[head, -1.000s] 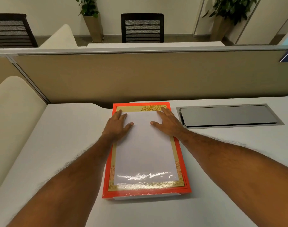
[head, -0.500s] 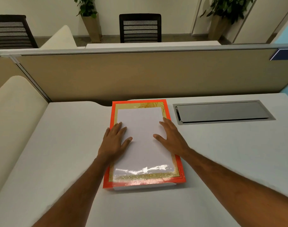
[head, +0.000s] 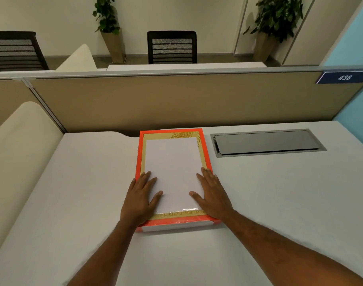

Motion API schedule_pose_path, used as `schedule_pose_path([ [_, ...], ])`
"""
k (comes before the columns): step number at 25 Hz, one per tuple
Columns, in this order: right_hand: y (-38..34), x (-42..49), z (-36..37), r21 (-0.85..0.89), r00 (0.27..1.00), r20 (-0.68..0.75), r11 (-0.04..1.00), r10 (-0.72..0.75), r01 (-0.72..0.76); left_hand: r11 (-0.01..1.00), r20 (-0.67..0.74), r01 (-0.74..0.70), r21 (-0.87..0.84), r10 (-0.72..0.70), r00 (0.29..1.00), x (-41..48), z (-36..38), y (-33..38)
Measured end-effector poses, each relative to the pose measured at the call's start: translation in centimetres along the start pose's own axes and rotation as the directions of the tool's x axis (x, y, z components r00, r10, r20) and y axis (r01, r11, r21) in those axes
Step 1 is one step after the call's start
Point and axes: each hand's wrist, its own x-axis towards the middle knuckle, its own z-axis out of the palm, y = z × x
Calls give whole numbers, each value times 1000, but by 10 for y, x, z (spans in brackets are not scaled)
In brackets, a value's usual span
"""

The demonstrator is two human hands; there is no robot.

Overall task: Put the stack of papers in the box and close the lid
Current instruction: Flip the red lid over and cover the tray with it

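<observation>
Here, in the head view, a flat orange box (head: 177, 222) lies on the pale grey desk (head: 279, 193), its lid (head: 172, 172) down over the white base that shows at the near edge. The lid has an orange rim, a gold border with a leaf print, and a large white panel in the middle. The stack of papers cannot be seen, so whether it lies inside cannot be told.

The left hand (head: 140, 198) rests flat on the near left part of the lid, fingers spread and grasping nothing, its heel over the orange rim. The right hand (head: 213, 195) lies flat on the near right part in the same way, palm down, closed on nothing.

Just to the right of the box a grey cable hatch (head: 267, 142) sits flush in the desk. Behind stands a tan partition (head: 176, 100) with a blue tag reading 438 (head: 344, 77).
</observation>
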Motion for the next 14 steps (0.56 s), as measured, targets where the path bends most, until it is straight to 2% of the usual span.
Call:
schedule_pose_path([
  [5, -2, 2, -5, -85, 998, 60, 996, -9, 14, 999, 61, 8, 48, -11, 998, 2, -3, 1],
  [8, -4, 3, -16, -70, 991, 132, 998, 10, -1, 997, 120, 22, 74, -31, 992, 0, -7, 8],
  [10, -3, 1, -23, -40, 992, 127, 999, 21, -16, 992, 121, 54, 113, -68, 990, -1, -8, 12],
  [14, 11, -25, -41, -97, 994, 102, 995, 49, -39, 987, 84, 75, 141, -87, 993, -19, -14, 37],
])
